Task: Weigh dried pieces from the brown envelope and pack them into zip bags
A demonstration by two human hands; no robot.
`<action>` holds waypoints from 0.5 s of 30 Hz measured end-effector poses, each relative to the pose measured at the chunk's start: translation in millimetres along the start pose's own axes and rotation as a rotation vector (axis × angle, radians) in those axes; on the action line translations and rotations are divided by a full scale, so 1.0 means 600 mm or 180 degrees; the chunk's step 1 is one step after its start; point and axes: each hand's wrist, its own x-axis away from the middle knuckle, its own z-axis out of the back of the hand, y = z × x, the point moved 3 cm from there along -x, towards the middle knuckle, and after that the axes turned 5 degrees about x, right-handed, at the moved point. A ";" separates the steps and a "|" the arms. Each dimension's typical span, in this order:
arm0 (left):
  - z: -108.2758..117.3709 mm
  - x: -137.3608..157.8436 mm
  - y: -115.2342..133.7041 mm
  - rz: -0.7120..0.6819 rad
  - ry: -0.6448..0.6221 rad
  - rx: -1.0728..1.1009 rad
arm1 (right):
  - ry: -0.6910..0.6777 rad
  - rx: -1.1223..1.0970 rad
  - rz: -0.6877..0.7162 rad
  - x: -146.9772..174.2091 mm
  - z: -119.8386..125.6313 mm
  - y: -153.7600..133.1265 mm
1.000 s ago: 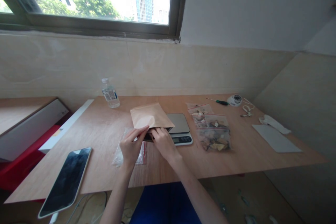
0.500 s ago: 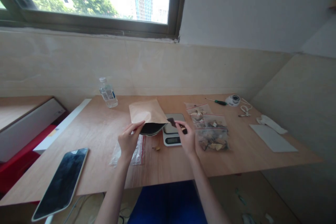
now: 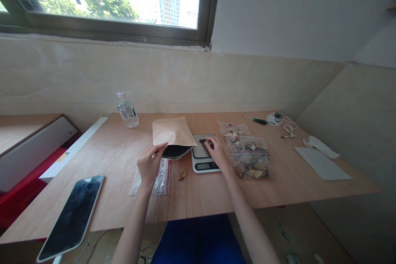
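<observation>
My left hand [image 3: 150, 164] is closed on the near edge of a brown paper pouch [image 3: 173, 130], whose dark mouth gapes toward me. My right hand [image 3: 217, 151] is over the plate of a white kitchen scale [image 3: 198, 167], its fingers closed on a small dark dried piece [image 3: 206, 142]. Whether that piece rests on the plate, I cannot tell. A small yellow-brown dried piece [image 3: 182, 175] lies on the table in front of the pouch. Clear plastic bags [image 3: 161, 181] with a red strip lie under and beside my left hand.
Zip bags of dried pieces [image 3: 250, 161] lie right of the scale. Farther right are a green screwdriver [image 3: 260, 121], a white camera [image 3: 274, 118] with its cable and a white sheet [image 3: 323, 163]. A water bottle [image 3: 128, 110] stands back left; a tablet [image 3: 72, 216] is at front left.
My right hand has moved from the pouch's right corner to over the scale plate, with a dark piece in its fingers. My left hand and the pouch have shifted slightly left.
</observation>
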 end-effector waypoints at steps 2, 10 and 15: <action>0.000 0.000 -0.001 0.0011 -0.0011 0.0029 | -0.0093 0.0049 0.0054 -0.001 0.001 0.001; 0.000 0.011 -0.002 -0.0094 -0.0003 -0.0097 | 0.0330 0.0287 0.0321 0.067 0.013 -0.101; -0.001 0.013 -0.002 -0.0168 -0.0037 -0.0142 | -0.0612 -0.0046 0.0844 0.130 -0.033 -0.196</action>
